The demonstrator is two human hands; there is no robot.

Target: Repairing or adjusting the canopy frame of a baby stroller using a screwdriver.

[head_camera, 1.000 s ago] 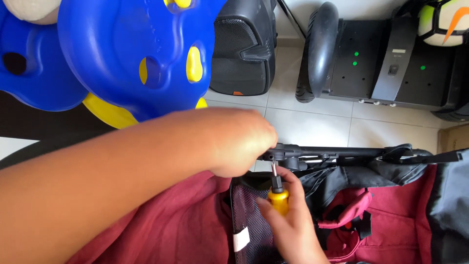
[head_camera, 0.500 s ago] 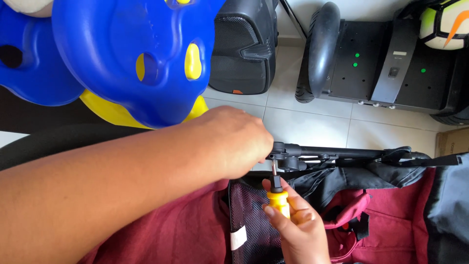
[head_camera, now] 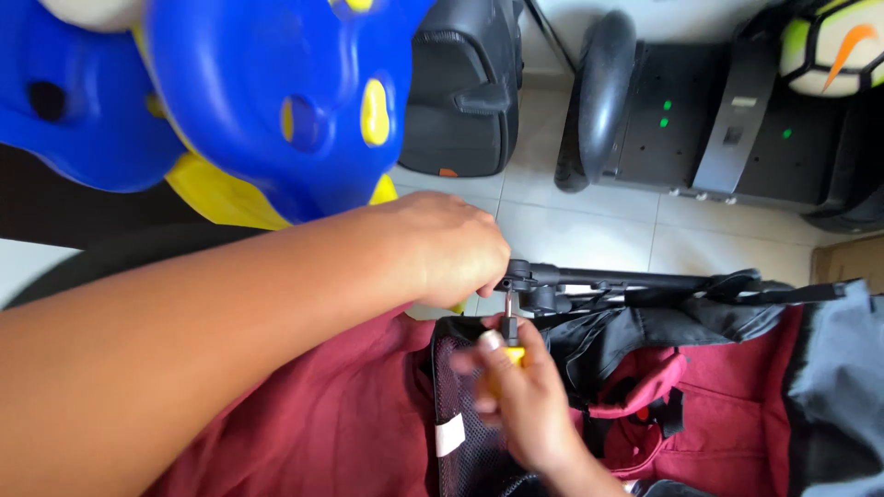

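Observation:
My left hand (head_camera: pixel 442 248) reaches across from the left and grips the end joint of a black stroller frame bar (head_camera: pixel 645 278). My right hand (head_camera: pixel 525 405) comes up from below, closed on a screwdriver with a yellow handle (head_camera: pixel 512 354). The screwdriver's metal shaft points up into the joint right under my left fingers. Dark red stroller fabric (head_camera: pixel 341 423) with a black mesh panel (head_camera: pixel 460 405) lies beneath both hands.
A blue and yellow plastic toy (head_camera: pixel 276 101) hangs at the upper left. A black bag (head_camera: pixel 460 83) stands on the tiled floor behind it. A black self-balancing scooter (head_camera: pixel 700 120) and a ball (head_camera: pixel 833 46) sit at the upper right.
My right hand blurs as it shifts on the screwdriver handle, covering more of the yellow. My left hand stays on the frame joint. The view has shifted slightly.

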